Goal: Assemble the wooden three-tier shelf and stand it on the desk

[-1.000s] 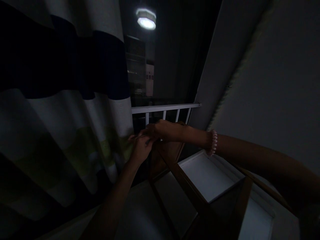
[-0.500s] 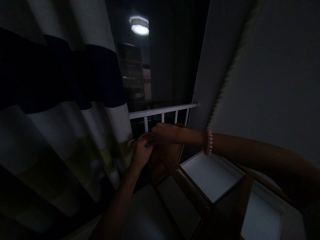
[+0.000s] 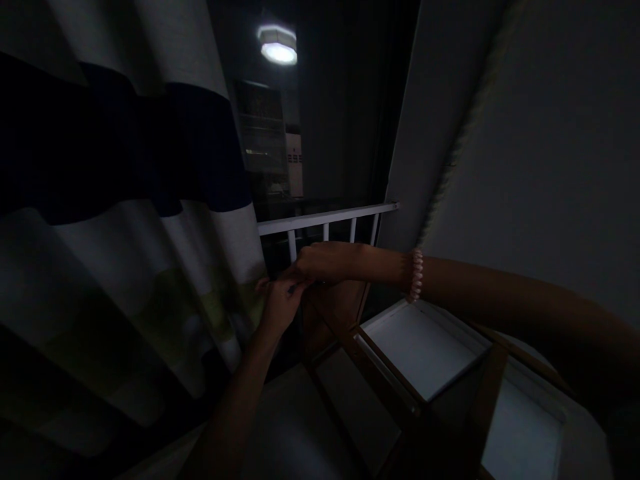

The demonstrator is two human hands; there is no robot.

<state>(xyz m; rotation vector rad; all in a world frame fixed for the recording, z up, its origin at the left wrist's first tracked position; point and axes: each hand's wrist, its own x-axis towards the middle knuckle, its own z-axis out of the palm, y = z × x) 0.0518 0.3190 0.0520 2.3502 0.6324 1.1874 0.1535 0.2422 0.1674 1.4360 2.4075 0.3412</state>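
Between the white, navy and green fabric curtain (image 3: 200,147), left, and the brown wooden white-panelled frame (image 3: 343,305), lower right, the right hand (image 3: 325,261), its fingers too hidden to tell, meets the left hand (image 3: 280,303), whose fingers seem pinched on a small dark object (image 3: 291,289) mid-frame. This looks like fine 2-handed handling; the next move calls for a steady left pinch.

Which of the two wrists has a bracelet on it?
The right one: a pinkish, ridged band circles it, a little way back from the right hand. The wrist behind the left hand looks bare.
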